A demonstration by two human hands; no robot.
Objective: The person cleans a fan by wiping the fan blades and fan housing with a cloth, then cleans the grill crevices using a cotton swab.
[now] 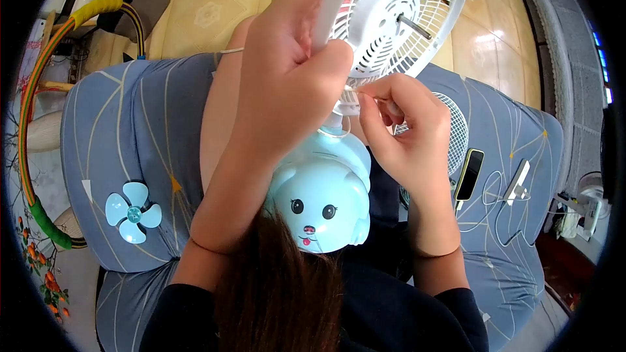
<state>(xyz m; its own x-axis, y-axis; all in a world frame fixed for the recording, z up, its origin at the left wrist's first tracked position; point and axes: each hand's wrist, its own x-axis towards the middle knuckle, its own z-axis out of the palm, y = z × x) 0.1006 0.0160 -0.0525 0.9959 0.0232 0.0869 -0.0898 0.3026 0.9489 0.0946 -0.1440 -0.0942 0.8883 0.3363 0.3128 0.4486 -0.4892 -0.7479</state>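
A small desk fan rests between my legs, with a light-blue dog-shaped base [319, 205] and a white rear grille [372, 19] tipped up above it. A bare metal shaft sticks out of the grille's centre. My left hand [287, 65] is closed around the grille's left rim, its thumb pressed near the lower edge. Just below the grille, at the fan's neck, my right hand [407, 124] pinches what looks like a thin pale cord [352, 90]; its far end is hidden. A light-blue fan blade [134, 214] lies apart on the sofa to the left.
Behind my right hand, a round white front grille [453, 127] lies on the grey patterned sofa [163, 111]. Further right are a phone [469, 175] with a cable plugged in and a white power strip [518, 182]. A striped hoop [29, 130] stands at the left edge.
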